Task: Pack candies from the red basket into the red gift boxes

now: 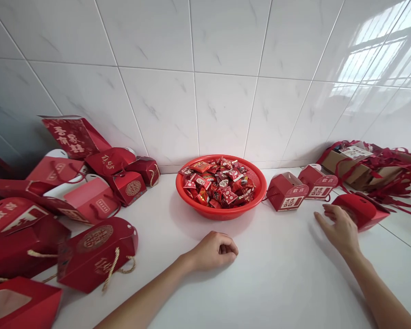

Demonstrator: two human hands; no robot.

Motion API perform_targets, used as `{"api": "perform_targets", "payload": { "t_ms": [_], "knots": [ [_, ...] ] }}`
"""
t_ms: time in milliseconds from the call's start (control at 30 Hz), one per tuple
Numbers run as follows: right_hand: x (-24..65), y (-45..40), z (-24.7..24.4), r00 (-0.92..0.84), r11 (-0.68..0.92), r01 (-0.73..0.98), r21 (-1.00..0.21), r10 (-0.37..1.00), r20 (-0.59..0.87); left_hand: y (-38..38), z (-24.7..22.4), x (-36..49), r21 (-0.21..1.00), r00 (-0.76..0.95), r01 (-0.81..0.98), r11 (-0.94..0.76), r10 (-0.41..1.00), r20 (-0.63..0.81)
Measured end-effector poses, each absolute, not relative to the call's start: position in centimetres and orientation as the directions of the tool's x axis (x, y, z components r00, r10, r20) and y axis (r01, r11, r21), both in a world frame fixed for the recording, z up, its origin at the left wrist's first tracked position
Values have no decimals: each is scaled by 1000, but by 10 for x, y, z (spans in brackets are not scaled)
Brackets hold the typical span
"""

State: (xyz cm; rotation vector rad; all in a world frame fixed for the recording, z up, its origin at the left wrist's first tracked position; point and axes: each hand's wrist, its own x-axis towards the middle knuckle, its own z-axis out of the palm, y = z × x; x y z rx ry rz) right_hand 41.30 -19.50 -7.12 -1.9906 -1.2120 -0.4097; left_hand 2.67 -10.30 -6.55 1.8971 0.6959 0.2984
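Observation:
My left hand rests on the white tabletop in front of the basket, its fingers loosely curled with nothing visible in them. At the right, my right hand has its thumb apart from its fingers. Its fingertips are beside a plain red gift box, touching it or very close; I cannot tell which. Two pink-red candy boxes, one nearer and one behind it, stand between that box and the basket. The red plastic basket holds a heap of wrapped candies.
Several red gift boxes with rope handles crowd the left side, some stacked. At the back right a cardboard box lies among tangled red ribbons. A white tiled wall closes the back of the table.

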Motion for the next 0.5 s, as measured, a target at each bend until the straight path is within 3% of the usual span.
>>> {"api": "perform_targets", "payload": {
  "t_ms": [133, 233, 333, 500],
  "knots": [
    [360, -184, -68, 181, 33, 966, -257, 624, 760, -104, -65, 28, 898, 793, 331, -291, 601, -97],
    [329, -170, -76, -87, 240, 960, -148, 752, 654, -105, -66, 28, 899, 790, 326, -293, 607, -89],
    [314, -150, -87, -80, 161, 981, -105, 839, 538, -105, -68, 28, 896, 785, 323, -305, 615, -73],
    [317, -114, -94, 202, -108, 970, -219, 857, 474, -105, -71, 27, 894, 775, 314, -321, 630, -46]
  ]
}}
